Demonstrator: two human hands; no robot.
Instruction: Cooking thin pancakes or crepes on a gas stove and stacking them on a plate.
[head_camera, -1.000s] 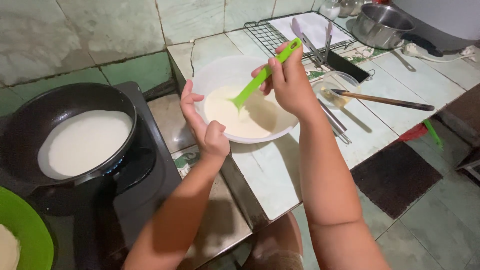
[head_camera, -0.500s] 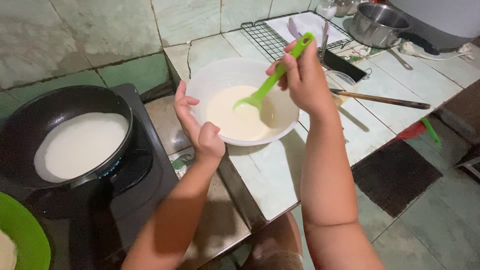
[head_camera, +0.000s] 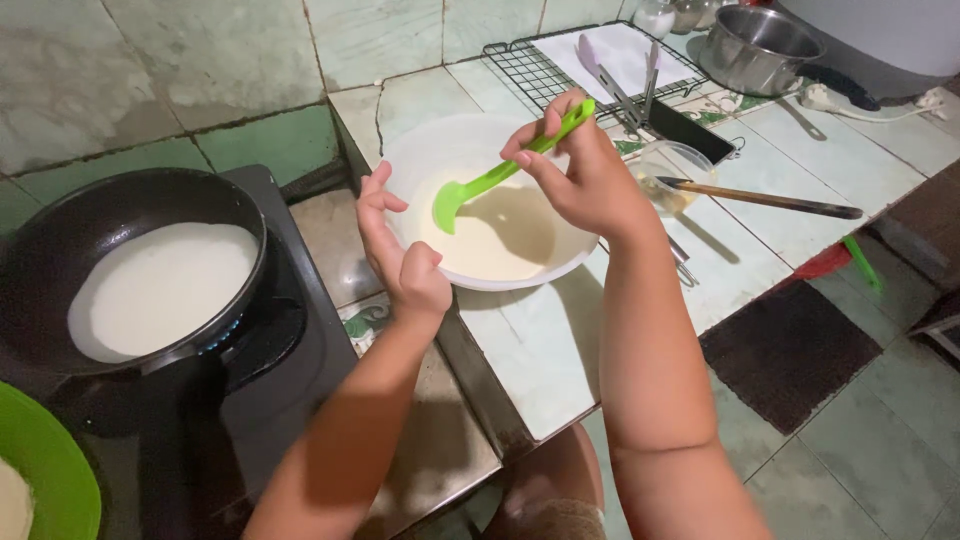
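My right hand holds a green ladle by its handle, its scoop lifted just above the pale batter inside a white bowl. My left hand rests against the bowl's left rim, fingers spread upward. Left of the bowl, a black frying pan sits on a dark stove burner, and a round white crepe covers its bottom.
A green plate pokes in at the bottom left. Behind the bowl lies a wire rack with a white cloth and tongs; a steel pot, a small clear cup and a long wooden-handled tool lie on the tiled counter.
The ladle has come up out of the batter, its scoop swinging left and higher. My left hand stays at the bowl's rim.
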